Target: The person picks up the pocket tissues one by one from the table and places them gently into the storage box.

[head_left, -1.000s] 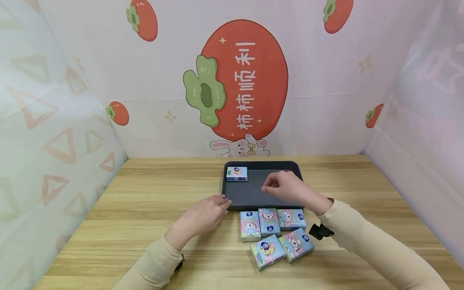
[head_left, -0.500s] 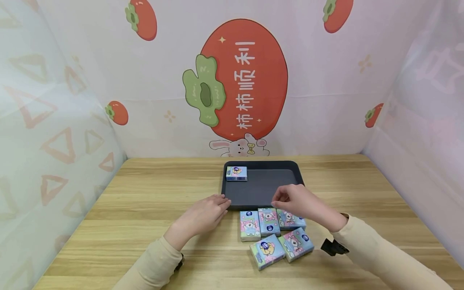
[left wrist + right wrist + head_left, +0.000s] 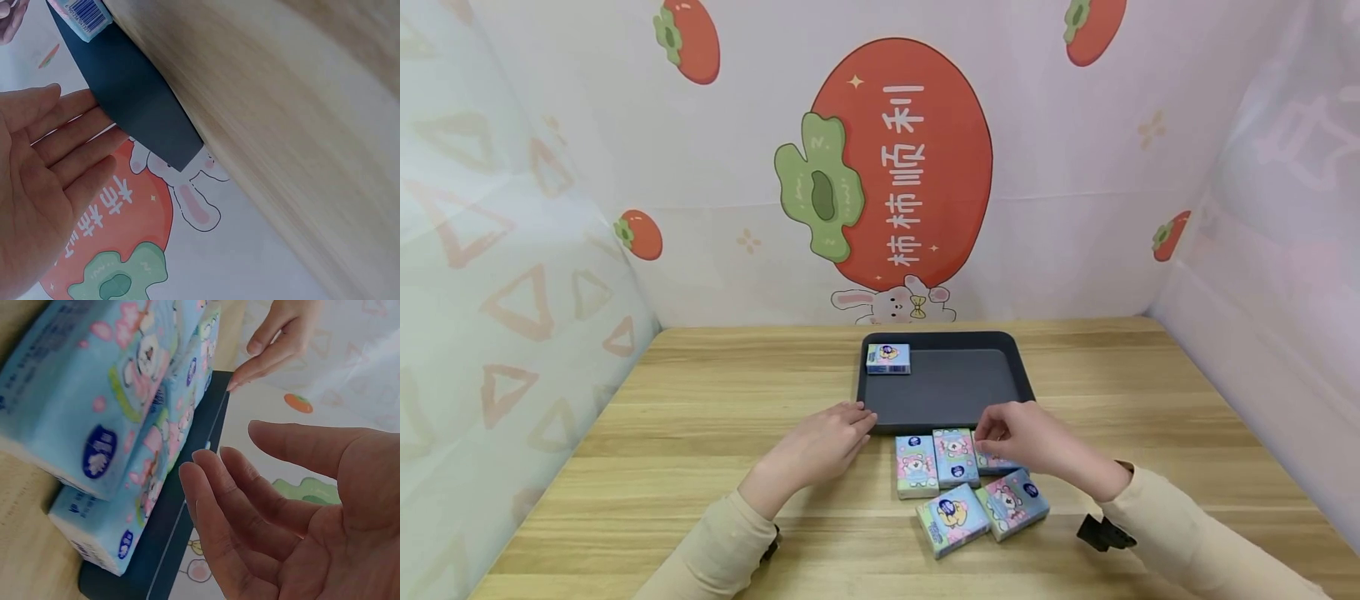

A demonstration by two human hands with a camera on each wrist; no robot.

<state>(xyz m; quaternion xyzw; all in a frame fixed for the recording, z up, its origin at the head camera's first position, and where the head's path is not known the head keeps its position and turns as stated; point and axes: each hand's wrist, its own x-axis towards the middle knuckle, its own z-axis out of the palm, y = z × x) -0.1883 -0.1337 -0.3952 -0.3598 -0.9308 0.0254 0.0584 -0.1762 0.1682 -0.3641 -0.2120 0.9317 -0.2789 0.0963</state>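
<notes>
right now, from where i stand, the right hand (image 3: 1036, 437) hovers over the rightmost packet (image 3: 1000, 463) of the row just in front of the dark tray (image 3: 955, 387). its thumb and fingers are bent with a moderate gap between them and nothing in it; i cannot tell whether a fingertip touches the wrapper. the left hand (image 3: 823, 442) holds nothing either, its straight fingers resting against the tray's near left corner.

that packet lies flat on the table (image 3: 737, 367), partly hidden by the hand, close beside the middle packet (image 3: 955, 458), with the left packet (image 3: 916, 468) beyond that one. two slanted packets, a yellow-figured packet (image 3: 953, 521) and a pink-figured packet (image 3: 1013, 504), lie nearer the person, and one packet (image 3: 888, 358) sits in the tray's far left corner.

to get a clean hold, i'd widen the gap a little and come straight down, thumb and fingers on opposite sides. the neighbours sit tight, so a sloppy pinch could drag one along; the right end looks freest. a light squeeze should do, as the wrapper probably dents. meanwhile, keep those left fingers soft so the tray doesn't skid.
</notes>
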